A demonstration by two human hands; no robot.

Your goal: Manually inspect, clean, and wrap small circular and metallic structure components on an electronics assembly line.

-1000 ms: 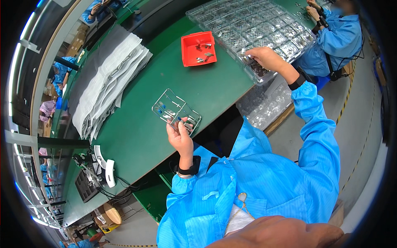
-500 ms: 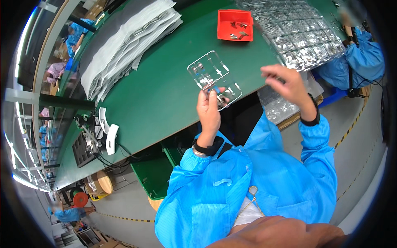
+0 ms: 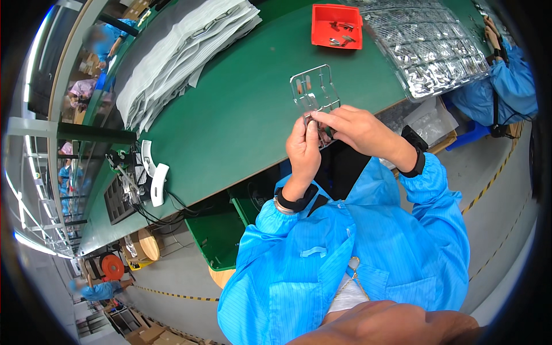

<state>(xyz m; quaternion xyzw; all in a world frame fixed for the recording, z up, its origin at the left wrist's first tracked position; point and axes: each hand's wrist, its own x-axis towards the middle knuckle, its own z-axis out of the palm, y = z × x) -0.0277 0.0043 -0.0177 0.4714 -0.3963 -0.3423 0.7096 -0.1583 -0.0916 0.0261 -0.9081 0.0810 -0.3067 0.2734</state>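
Note:
My left hand [image 3: 303, 150] grips a clear plastic hinged clamshell case [image 3: 311, 77], thumb on top, above the front edge of the green table. One half of the case stands out beyond the fingers, with the green surface showing through it. Closed at the fingertips, my right hand [image 3: 363, 131] meets the case beside my left thumb. Something small and shiny shows at the fingertips, too covered to make out.
A red bin [image 3: 322, 41] holding several small metal pieces stands at the far side. Right of it lies a clear compartment tray [image 3: 415, 95] full of shiny parts. White sheets [image 3: 187, 54] are stacked at left. A co-worker's blue sleeve [image 3: 506, 77] is at far right.
My right hand has come in from the right, its fingers closing at the case beside my left thumb. The case has tilted more upright. The whole view has shifted slightly.

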